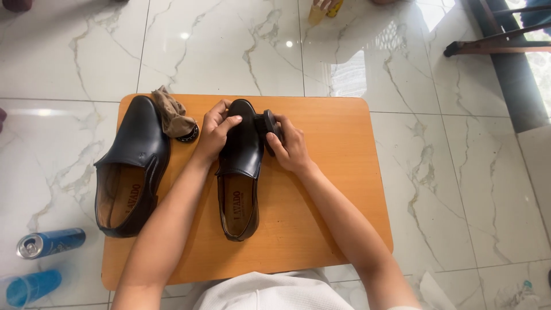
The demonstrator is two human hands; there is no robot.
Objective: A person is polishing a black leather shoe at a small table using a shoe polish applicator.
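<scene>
- Black shoe (241,155) lies near the middle of the orange desk (338,189), toe pointing away from you, opening toward you; your left hand (215,133) is clasped over the toe's left side, steadying it
- your right hand (290,148) is clenched around a small dark brush (270,129), its face pressed against the toe's right side
- your left grip only presses from one side; judging by that, a hard stroke could push the shoe sideways or roll it onto its flank
- second black shoe (133,163) lies well to the left, its outer side close to the desk's left edge; a sliding forearm could nudge it off onto the marble floor (459,172)
- small round dark tin (188,135) sits between the two shoes, just beside your left hand, with a brownish cloth (172,115) bunched over it; you cannot tell what is inside, nor whether it is lidded; a bump from your wrist could tip it
- blue can (49,242) lies on its side on the floor at left; contents not visible
- blue cup (28,286) also lies tipped nearby; it looks empty, though you cannot be sure
</scene>
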